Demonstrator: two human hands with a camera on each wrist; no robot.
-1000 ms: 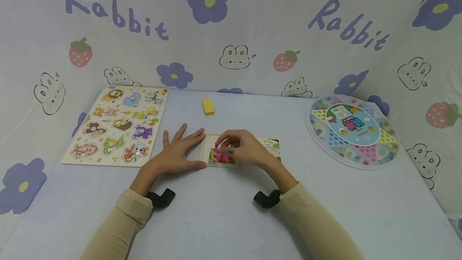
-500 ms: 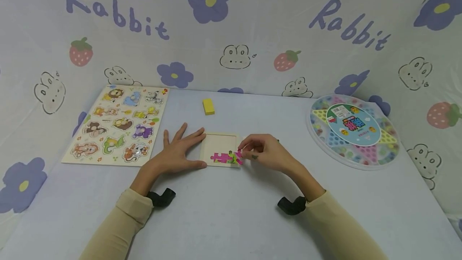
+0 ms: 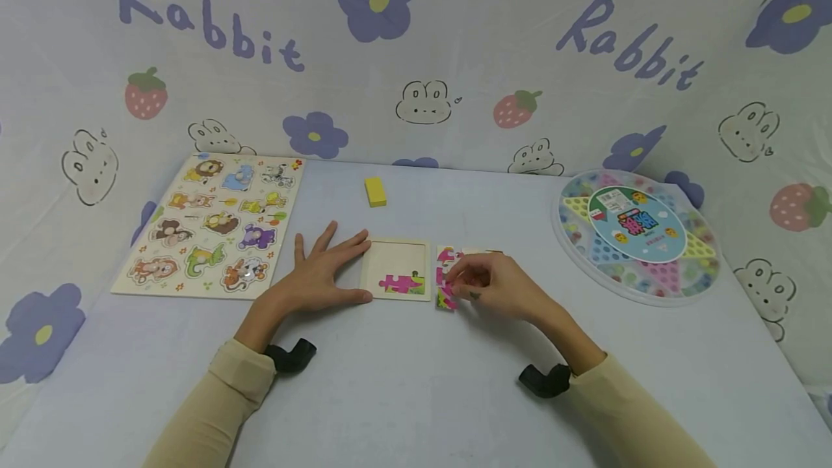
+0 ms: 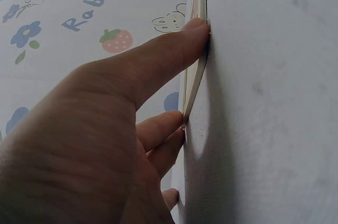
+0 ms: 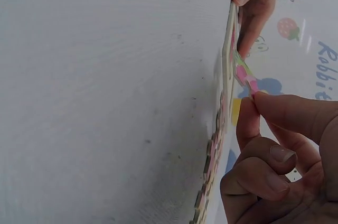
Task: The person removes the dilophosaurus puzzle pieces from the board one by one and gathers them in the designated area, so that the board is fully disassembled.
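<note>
A small square wooden puzzle tray (image 3: pixel 396 253) lies mid-table with a few joined pink and green puzzle pieces (image 3: pixel 401 283) along its lower edge. My left hand (image 3: pixel 325 271) spreads its straight fingers at the tray's left side. The thumb (image 4: pixel 193 36) touches the tray edge in the left wrist view. To the right of the tray, my right hand (image 3: pixel 500 284) pinches a pink and green puzzle piece (image 5: pixel 245 76) between thumb and index finger. More pink pieces (image 3: pixel 445 257) lie beneath its fingertips, and the hand covers part of the loose pieces there.
A board of animal shapes (image 3: pixel 211 230) lies at the left. Behind the tray stands a yellow block (image 3: pixel 375 192). A round, clear-covered game board (image 3: pixel 637 226) occupies the back right. A printed cloth (image 3: pixel 468 35) hangs behind the table.
My right hand has moved right, from over the tray to the loose pieces beside it, carrying a pink piece out of the tray. The left hand stays in place.
</note>
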